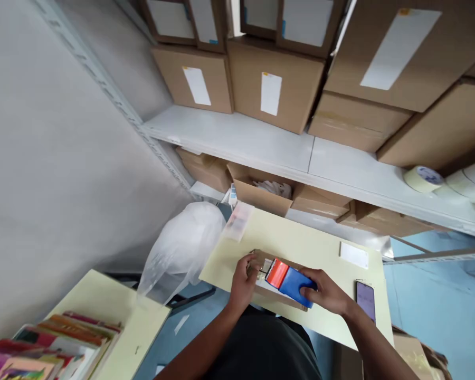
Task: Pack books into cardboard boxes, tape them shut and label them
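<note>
My right hand (328, 291) is wrapped round the blue body of a tape dispenser (295, 285) with a red front part and a toothed edge facing left. The dispenser is held over a long, narrow cardboard package (279, 298), which lies on the pale yellow table (301, 232) and has a white patch on top. At the package's left end, my left hand (244, 279) grips it with bent fingers, close to the dispenser's toothed edge. The dispenser and my hands hide much of the package's top.
A white card (353, 255) and a phone (366, 301) lie on the table's right side. Left of the table hangs a translucent plastic bag (186, 237). Shelves (237, 134) with cardboard boxes and tape rolls (423, 178) stand behind. Books (59, 343) lie on another table.
</note>
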`<state>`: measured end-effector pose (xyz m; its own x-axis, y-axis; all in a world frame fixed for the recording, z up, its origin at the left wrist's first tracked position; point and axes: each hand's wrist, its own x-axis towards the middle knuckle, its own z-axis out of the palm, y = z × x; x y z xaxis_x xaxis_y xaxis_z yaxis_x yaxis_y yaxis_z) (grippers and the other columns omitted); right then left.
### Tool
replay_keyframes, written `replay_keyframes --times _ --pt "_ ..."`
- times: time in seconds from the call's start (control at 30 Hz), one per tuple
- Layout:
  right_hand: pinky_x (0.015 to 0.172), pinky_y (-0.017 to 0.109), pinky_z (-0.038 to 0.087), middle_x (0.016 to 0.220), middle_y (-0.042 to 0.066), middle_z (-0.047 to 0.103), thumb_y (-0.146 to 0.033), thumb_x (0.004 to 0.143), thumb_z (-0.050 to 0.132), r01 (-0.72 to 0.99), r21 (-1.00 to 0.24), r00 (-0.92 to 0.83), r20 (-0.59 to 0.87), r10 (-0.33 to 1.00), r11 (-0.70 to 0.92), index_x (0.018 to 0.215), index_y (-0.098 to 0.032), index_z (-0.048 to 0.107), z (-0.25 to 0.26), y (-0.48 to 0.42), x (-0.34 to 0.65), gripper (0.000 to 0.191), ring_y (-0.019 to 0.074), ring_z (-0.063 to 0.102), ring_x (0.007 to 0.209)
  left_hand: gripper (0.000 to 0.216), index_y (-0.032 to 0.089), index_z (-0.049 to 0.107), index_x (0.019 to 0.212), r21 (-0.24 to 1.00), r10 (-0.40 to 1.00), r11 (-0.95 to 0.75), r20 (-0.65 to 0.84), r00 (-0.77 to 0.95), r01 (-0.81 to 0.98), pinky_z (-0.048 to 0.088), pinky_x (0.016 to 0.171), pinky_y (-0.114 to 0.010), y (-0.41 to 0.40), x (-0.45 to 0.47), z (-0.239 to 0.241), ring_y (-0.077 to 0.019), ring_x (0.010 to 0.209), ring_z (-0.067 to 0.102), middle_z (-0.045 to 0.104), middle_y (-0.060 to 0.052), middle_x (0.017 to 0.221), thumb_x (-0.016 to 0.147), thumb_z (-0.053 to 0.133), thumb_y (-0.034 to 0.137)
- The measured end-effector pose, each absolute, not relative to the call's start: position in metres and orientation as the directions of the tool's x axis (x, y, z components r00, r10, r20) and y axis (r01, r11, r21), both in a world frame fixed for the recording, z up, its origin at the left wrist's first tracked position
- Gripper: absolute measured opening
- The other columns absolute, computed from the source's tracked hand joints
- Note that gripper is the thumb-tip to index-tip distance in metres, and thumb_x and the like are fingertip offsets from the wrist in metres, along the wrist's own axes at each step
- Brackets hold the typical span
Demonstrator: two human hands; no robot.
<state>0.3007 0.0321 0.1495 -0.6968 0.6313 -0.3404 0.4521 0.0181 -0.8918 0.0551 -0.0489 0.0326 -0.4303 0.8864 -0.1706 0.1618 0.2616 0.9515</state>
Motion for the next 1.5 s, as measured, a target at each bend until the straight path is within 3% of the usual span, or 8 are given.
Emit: replay_keyframes --times 0.27,0.4,0.53,0.7,0.97,1.17,1.3,1.5 --pt "0.064 0.026 0.039 0.077 0.0 0.057 -0.025 0.081 0.058 0.512 -0.857 -0.72 -0.392 0.572 0.058 0.093 -0.016 0.067 0.142 0.04 0.287 0.018 0.015 0.051 0.071 0.031 0.023 0.07 0.11 0.952 0.901 0.109 0.028 -0.434 0.287 0.047 0.101 -0.039 -0.062 0.041 0.068 -0.0234 0.112 0.062 0.068 -0.009 0.114 0.099 0.047 0.041" --pt "0.065 0.026 0.039 0.078 0.0 0.057 -0.027 0.081 0.057 0.529 -0.846 -0.717 -0.406 0.567 0.063 0.097 -0.016 0.068 0.145 0.039 0.283 0.021 0.0155 0.052 0.073 0.046 0.021 0.073 0.108 0.971 0.953 0.19 -0.147 -0.265 0.143 0.05 0.087 -0.034 -0.066 0.033 0.089 -0.0222 0.094 0.066 0.074 -0.007 0.099 0.101 0.041 0.052" --pt "0.065 0.026 0.04 0.078 0.0 0.057 -0.03 0.083 0.059 0.527 -0.847 -0.721 -0.405 0.563 0.066 0.095 -0.016 0.067 0.147 0.038 0.282 0.02 0.0156 0.052 0.073 0.059 0.016 0.074 0.105 0.951 0.954 0.279 -0.29 -0.078 -0.135 0.045 0.065 -0.029 -0.059 0.032 0.095 -0.0178 0.074 0.06 0.072 -0.007 0.09 0.094 0.044 0.066" --pt "0.064 0.026 0.042 0.081 0.001 0.063 -0.031 0.085 0.06 0.559 -0.823 -0.714 -0.417 0.562 0.099 0.097 -0.016 0.067 0.152 0.037 0.278 0.02 0.0158 0.055 0.072 0.046 0.015 0.069 0.087 0.89 0.928 0.352 -0.373 -0.017 -0.291 0.035 0.056 -0.023 -0.049 0.034 0.096 -0.0123 0.062 0.052 0.06 0.0 0.069 0.082 0.066 0.06" --pt "0.062 0.025 0.045 0.078 0.0 0.066 -0.029 0.087 0.056 0.675 -0.713 -0.657 -0.465 0.593 0.189 0.098 -0.019 0.069 0.164 0.031 0.262 0.019 0.0152 0.06 0.069 0.031 0.019 0.064 0.087 0.939 0.913 0.343 -0.338 -0.226 -0.018 0.043 0.064 -0.027 -0.058 0.022 0.081 -0.0162 0.068 0.059 0.065 -0.001 0.074 0.089 0.054 0.048" --pt "0.057 0.025 0.047 0.081 0.0 0.065 -0.034 0.088 0.057 0.667 -0.71 -0.669 -0.439 0.6 0.226 0.102 -0.021 0.069 0.163 0.026 0.247 0.022 0.0148 0.06 0.065 0.032 0.021 0.063 0.087 0.913 0.893 0.38 -0.321 -0.314 0.147 0.042 0.067 -0.028 -0.07 0.009 0.064 -0.0172 0.07 0.059 0.065 -0.001 0.074 0.093 0.045 0.047" --pt "0.057 0.025 0.048 0.079 0.001 0.067 -0.035 0.088 0.058 0.684 -0.697 -0.642 -0.433 0.633 0.216 0.098 -0.02 0.069 0.159 0.024 0.252 0.021 0.0155 0.061 0.064 0.032 0.021 0.063 0.087 0.883 0.852 0.437 -0.346 -0.393 0.17 0.042 0.065 -0.029 -0.071 -0.008 0.058 -0.0182 0.069 0.06 0.064 -0.001 0.072 0.092 0.044 0.046" --pt "0.057 0.027 0.048 0.074 0.001 0.066 -0.04 0.089 0.055 0.705 -0.689 -0.599 -0.45 0.662 0.17 0.099 -0.019 0.068 0.152 0.027 0.27 0.027 0.0171 0.061 0.064 0.025 0.021 0.064 0.083 0.89 0.859 0.45 -0.407 -0.311 0.078 0.043 0.06 -0.027 -0.068 -0.017 0.045 -0.0164 0.062 0.057 0.062 0.0 0.068 0.084 0.05 0.042"
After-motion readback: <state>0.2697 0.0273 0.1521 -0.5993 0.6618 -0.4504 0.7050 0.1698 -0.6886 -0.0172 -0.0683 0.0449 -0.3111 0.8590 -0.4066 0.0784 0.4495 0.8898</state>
